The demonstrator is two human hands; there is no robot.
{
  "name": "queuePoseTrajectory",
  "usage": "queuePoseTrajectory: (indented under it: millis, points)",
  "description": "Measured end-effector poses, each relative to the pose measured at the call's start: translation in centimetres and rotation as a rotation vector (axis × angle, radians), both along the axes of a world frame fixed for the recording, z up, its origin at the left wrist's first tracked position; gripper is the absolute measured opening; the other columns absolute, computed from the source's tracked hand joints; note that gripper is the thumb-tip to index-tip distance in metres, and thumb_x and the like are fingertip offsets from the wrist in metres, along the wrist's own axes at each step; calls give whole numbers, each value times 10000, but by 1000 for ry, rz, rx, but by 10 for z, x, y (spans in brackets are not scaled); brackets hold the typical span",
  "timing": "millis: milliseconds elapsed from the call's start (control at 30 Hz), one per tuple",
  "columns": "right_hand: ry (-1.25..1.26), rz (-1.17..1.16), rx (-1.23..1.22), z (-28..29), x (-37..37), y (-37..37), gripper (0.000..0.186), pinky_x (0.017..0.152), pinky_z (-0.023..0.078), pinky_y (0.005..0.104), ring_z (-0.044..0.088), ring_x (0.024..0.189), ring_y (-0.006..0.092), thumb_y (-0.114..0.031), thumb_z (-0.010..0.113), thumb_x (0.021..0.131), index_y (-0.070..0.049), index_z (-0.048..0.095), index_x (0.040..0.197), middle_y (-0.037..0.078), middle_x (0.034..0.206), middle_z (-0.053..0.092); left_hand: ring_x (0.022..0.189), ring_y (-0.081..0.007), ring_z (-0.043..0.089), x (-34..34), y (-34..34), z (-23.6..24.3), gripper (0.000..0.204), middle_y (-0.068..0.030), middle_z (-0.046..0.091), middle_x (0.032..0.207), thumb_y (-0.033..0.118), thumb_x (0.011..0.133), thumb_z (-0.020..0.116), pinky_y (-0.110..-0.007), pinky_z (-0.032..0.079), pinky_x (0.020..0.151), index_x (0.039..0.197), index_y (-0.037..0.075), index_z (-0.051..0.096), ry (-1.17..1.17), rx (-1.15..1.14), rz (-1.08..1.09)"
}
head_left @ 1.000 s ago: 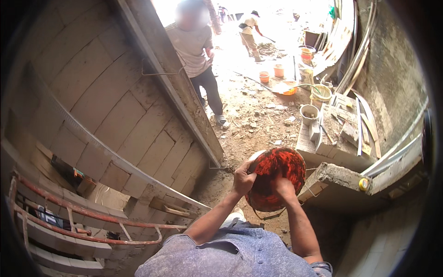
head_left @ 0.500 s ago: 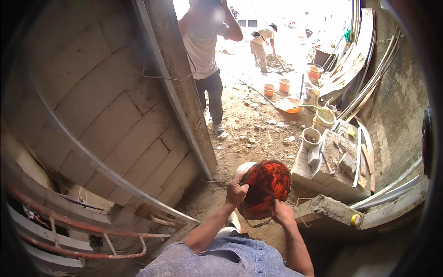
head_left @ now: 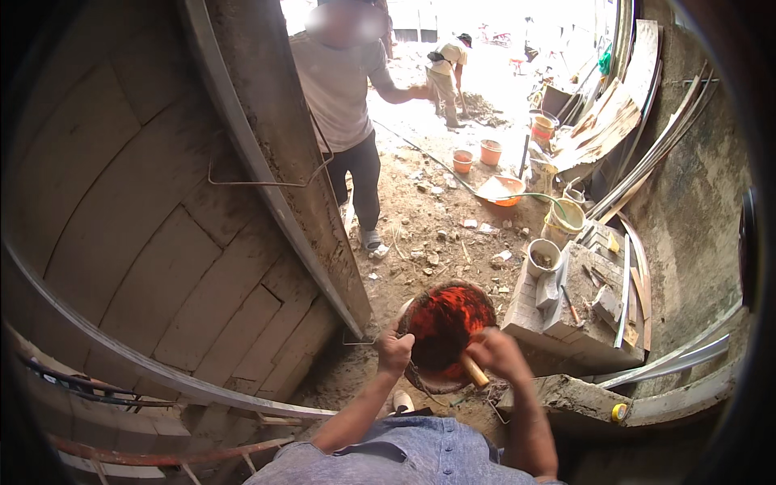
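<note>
A round bucket (head_left: 459,305), red inside and smeared with dark material, is tilted in front of my body with its mouth toward me. My left hand (head_left: 394,352) is closed on its left rim. My right hand (head_left: 499,353) is closed around a tool with a short wooden handle (head_left: 475,371) at the bucket's lower right edge. The tool's working end is hidden, so its exact kind cannot be told.
Left stands a block wall (head_left: 170,267) with a concrete column and bent wire. Ahead, a person (head_left: 343,97) stands beside it; another bends farther off. Stacked blocks (head_left: 566,323) with a white bucket (head_left: 543,257) and tools lie right. A tape measure (head_left: 619,412) rests on a ledge.
My right hand has moved up and turned, and the wooden handle now shows beneath it. The bucket shifted slightly left in view. The standing person has lowered an arm.
</note>
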State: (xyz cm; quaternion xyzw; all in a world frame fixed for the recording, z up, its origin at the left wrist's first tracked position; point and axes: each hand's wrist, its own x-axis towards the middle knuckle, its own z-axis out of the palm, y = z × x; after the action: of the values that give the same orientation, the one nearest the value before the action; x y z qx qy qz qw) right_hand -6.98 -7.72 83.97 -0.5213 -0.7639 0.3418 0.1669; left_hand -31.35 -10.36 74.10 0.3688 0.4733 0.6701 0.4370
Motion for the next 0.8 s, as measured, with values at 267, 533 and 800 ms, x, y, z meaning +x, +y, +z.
queuePoseTrajectory:
  millis: [267,533,800]
  points:
    - [-83,-259,680,254,138,48,285,863,544,364,676,954,266,-151,723,896,-62,697,1166,164,1082,683,1018,-129,656,-50,7,7,550,-63,705,1137,-66,764,506,-283,509,952,1297,-38,638,280,-79,159]
    - [-195,-261,812,295,186,111,286,852,540,367,675,946,265,-159,713,895,-63,696,1165,156,1072,682,991,-125,644,-71,4,-9,574,-47,698,1129,-71,735,501,-278,510,927,1288,-24,648,313,-117,403]
    - [-203,-165,803,313,208,164,288,840,536,369,674,938,264,-167,703,894,-64,695,1163,148,1063,682,1055,-171,635,-70,3,-21,516,-68,674,1145,-36,742,486,-329,490,1003,1230,-33,653,212,-159,559]
